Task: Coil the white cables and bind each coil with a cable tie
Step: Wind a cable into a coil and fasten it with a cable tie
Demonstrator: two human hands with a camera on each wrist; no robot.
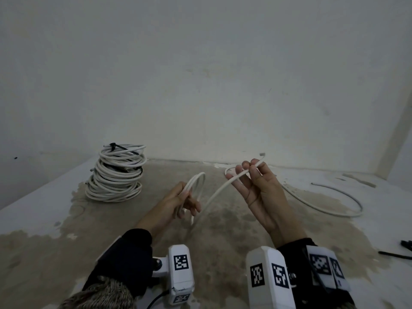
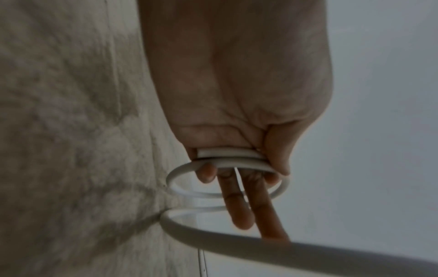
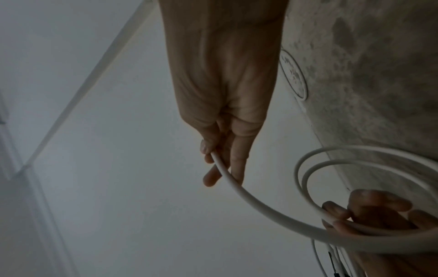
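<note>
Cable (image 1: pixel 214 195) stretches in mid-air between both hands: left hand (image 1: pixel 178 201) grips 2 small loops, right hand (image 1: pixel 256 186) pinches its end, above the stained floor (image 1: pixel 234 221) near a tied coil stack (image 1: pixel 116 172).

Head view: dim, flat, even light, no clear source, no glare. Wall (image 1: pixel 200 74) grey, darker twd corners; wide-angle bend at edges. Soft weak shadows under coil stack (image 1: pixel 116 175). Mid-frame fairly sharp, hands slightly soft.

Both wrist views darker, noisy, low contrast. Left wrist: left hand (image 2: pixel 237 112) murky, cable (image 2: pixel 308 251) near lens big & out of focus, floor (image 2: pixel 59 131) smeared w/ blur. Right wrist: right hand (image 3: pixel 225 93) backlit vs pale wall, fingers in shade; loops at lower right blurred, edges stretched.
</note>
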